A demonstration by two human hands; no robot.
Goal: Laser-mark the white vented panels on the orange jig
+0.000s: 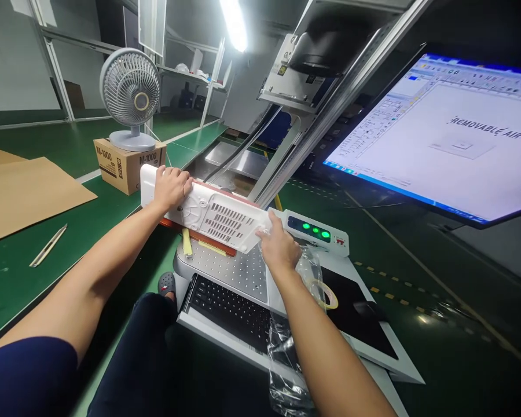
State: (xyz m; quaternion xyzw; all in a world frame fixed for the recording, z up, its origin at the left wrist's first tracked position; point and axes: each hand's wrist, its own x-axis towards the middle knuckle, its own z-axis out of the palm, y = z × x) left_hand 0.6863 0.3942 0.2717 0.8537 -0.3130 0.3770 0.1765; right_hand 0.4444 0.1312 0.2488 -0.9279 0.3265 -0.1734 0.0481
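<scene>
A long white plastic housing panel (195,211) with a slotted grille is held up between my two hands, tilted down to the right. My left hand (170,186) is closed over its upper left edge. At its right end my right hand (280,240) grips it, thumb toward the top corner. Just below the panel lies a reddish-brown strip (226,249) on the perforated metal plate (243,275), with a yellow tape piece (187,243) beside it. The lower edge of the panel is close to the strip; I cannot tell if they touch.
Below the plate is a keyboard (230,307); clear plastic film (284,359) and a tape roll (327,294) lie to its right. A marking-machine head (295,75) hangs above, beside a monitor (451,139). On the left bench are a utility knife (48,245), cardboard (30,191) and a fan (130,95) on a box (130,168).
</scene>
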